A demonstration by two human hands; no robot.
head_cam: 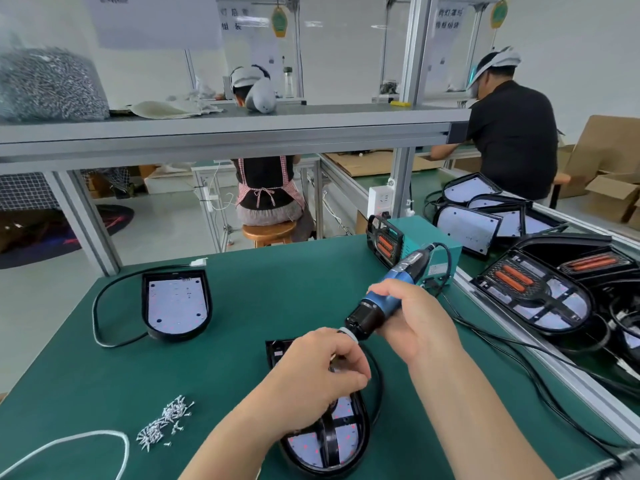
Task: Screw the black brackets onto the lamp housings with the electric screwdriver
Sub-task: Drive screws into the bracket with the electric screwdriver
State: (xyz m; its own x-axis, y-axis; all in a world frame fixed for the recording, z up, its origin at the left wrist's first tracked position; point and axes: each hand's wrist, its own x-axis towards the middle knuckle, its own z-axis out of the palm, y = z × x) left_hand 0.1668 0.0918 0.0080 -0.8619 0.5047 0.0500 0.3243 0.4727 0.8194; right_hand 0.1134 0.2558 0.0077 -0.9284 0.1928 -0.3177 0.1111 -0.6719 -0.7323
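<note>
Head view: the electric screwdriver [384,303] is gripped in the right hand [412,320], fingers wrapped round its barrel, and is tilted down so that its nose meets the left hand [322,372]. Those fingers are pinched together under the nose, apparently seating a screw, which is hidden. Directly beneath the fingers the lamp housing [346,445] is laid with the black bracket [328,436] across it. Loose screws [166,420] are heaped left of them.

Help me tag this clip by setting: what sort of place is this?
Probably a factory assembly line for lamps: stacked lamp housings at the right of the green workbench, a loose pile of screws, an electric screwdriver in the right hand, and other workers at neighbouring benches.
</note>
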